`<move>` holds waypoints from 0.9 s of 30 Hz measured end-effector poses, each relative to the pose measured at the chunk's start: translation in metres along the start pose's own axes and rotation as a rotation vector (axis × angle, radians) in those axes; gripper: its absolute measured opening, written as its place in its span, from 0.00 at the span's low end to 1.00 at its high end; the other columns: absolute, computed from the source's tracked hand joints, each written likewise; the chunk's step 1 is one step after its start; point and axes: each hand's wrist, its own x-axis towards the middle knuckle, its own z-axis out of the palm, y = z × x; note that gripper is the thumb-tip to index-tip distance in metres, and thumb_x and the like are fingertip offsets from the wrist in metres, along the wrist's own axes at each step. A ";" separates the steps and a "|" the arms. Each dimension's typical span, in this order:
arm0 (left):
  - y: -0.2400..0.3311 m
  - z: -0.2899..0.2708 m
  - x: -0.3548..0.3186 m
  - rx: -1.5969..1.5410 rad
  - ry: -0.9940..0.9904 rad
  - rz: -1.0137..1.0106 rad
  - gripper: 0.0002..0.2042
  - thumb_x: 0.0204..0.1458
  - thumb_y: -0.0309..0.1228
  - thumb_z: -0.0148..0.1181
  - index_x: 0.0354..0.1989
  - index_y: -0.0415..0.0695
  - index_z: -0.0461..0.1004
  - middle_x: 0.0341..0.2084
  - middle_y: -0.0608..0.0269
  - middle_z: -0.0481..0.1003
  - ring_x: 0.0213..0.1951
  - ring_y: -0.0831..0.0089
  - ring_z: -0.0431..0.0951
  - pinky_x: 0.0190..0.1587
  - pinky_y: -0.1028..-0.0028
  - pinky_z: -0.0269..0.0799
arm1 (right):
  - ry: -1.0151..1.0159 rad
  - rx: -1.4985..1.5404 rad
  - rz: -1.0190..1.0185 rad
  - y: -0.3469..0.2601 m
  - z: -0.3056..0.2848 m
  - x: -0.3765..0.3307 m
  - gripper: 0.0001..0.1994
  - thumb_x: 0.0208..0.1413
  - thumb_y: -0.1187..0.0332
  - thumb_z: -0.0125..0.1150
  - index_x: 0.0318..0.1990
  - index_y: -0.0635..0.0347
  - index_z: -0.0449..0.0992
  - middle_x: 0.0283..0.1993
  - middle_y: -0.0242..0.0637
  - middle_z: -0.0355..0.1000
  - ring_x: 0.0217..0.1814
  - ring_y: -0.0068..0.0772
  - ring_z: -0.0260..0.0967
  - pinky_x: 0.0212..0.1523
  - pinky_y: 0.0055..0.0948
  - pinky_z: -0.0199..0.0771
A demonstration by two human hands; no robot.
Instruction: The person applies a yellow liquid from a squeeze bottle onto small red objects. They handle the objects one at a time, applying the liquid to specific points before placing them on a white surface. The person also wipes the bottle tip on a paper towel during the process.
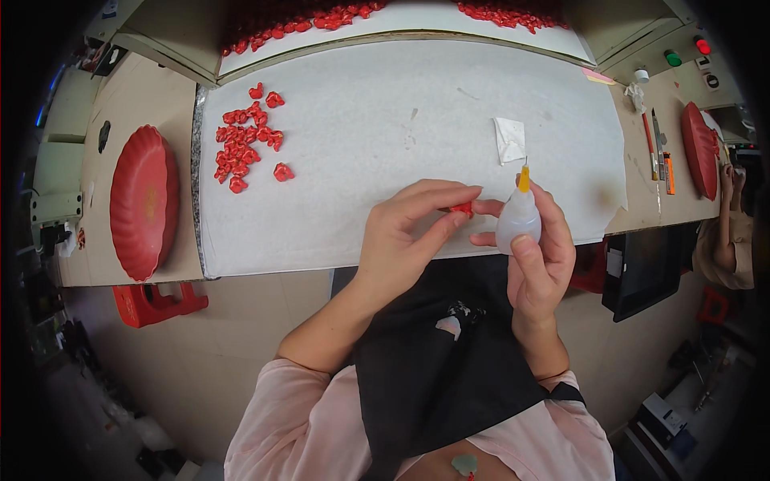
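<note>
My left hand [405, 236] pinches a small red piece [462, 210] between thumb and fingers, just over the near edge of the white work mat [385, 120]. My right hand [539, 256] grips a small translucent glue bottle [517, 223] with an orange nozzle [524, 179] pointing up and away. One right finger reaches toward the red piece. A pile of several similar red pieces [245, 147] lies on the mat at the far left.
A red scalloped plate [143, 202] sits left of the mat, another red plate [699, 151] at the right. A folded white paper [509, 139] lies beyond the bottle. Pens and tools [659, 152] lie right. More red pieces [321, 20] fill a far tray. Another person's arm [728, 232] shows at the right.
</note>
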 end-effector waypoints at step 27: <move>-0.006 -0.001 -0.009 -0.987 -0.105 -0.279 0.11 0.49 0.24 0.52 0.42 0.38 0.70 0.35 0.52 0.72 0.33 0.70 0.73 0.41 0.71 0.68 | 0.078 -0.492 -0.546 -0.018 -0.018 -0.012 0.23 0.32 0.64 0.72 0.35 0.58 0.65 0.34 0.37 0.62 0.28 0.25 0.62 0.28 0.19 0.63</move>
